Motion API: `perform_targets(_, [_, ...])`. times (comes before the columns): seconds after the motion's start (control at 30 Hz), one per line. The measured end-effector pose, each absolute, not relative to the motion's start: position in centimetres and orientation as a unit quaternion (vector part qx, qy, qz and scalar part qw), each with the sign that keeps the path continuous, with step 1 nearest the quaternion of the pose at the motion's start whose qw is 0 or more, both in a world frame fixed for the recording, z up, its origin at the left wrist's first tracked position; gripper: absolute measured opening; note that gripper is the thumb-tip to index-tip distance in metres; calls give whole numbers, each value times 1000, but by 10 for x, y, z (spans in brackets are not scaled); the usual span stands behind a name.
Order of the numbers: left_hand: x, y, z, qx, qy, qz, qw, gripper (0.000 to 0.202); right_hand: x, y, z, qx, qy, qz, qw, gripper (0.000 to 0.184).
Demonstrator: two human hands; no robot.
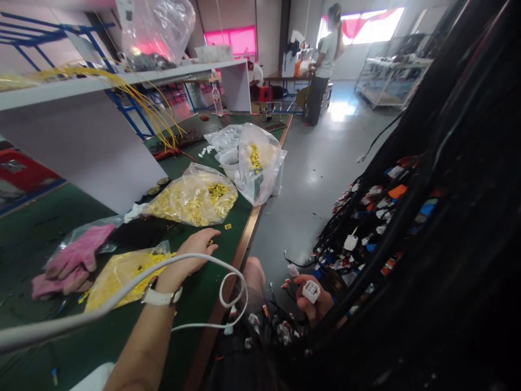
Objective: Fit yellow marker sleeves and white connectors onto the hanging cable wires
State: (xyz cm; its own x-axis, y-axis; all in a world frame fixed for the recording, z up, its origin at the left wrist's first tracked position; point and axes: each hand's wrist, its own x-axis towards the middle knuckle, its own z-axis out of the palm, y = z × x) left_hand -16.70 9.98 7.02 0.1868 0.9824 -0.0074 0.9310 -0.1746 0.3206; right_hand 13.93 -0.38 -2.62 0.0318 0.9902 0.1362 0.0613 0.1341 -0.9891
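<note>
My left hand (194, 251) is over the green bench mat (240, 217), with thumb and fingers apart. A small yellow-and-black piece (210, 242) shows between them; I cannot tell whether they touch it. Just beyond lies a similar yellow piece (228, 226). Nearby are a clear bag of yellow pieces (191, 198) and another flatter bag of yellow pieces (122, 277). Lower right, my right hand (319, 308) grips a white plug connector (311, 291) between thumb and fingers, its socket side facing up. Black wires with many connectors (350, 243) hang around that hand.
A white cable (183, 258) loops across the view over my left wrist. Pink gloves (77, 260) lie at left. An upright bag (260, 163) stands by the bench's edge strip (244, 239). A shelf (81, 84) overhangs the bench. A person (323, 65) stands farther back.
</note>
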Motion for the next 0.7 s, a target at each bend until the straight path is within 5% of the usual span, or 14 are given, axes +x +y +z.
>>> perform_targets(0.3, [-177,112,57,695,713,-25,85,32,139,-9,-21,-521,-557,431,482,57])
perform_targets(0.7, [-174,108,79,657,744,56,110,28,143,-2,-17,-469,-625,453,429,32])
